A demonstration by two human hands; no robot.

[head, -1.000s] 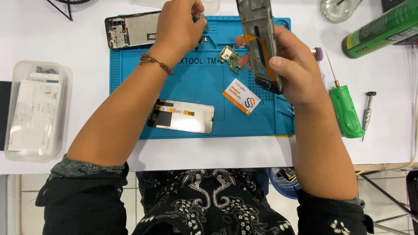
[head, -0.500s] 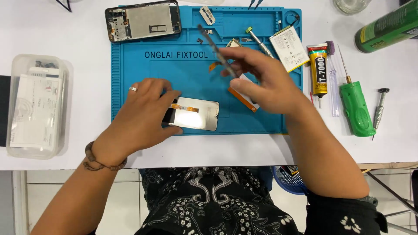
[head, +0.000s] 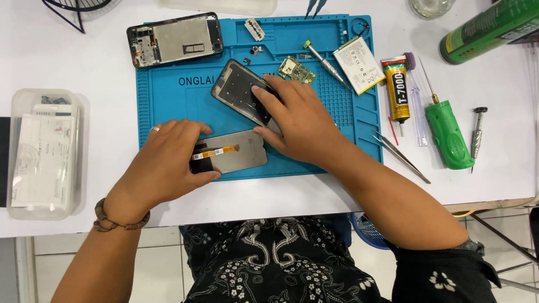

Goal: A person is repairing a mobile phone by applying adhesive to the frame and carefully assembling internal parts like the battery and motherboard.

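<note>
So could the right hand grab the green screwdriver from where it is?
Probably yes: the right hand rests on a phone frame, and only flat tweezers and a glue tube lie before the green screwdriver.

Left hand [head: 168,163] grips screen panel [head: 236,152]; right hand [head: 300,120] presses phone frame [head: 238,88].

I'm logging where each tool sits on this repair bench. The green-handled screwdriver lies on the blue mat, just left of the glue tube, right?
Not quite. The green-handled screwdriver lies on the white table, off the blue mat, and it is to the right of the glue tube, not left. The head view shows this clearly.
</note>
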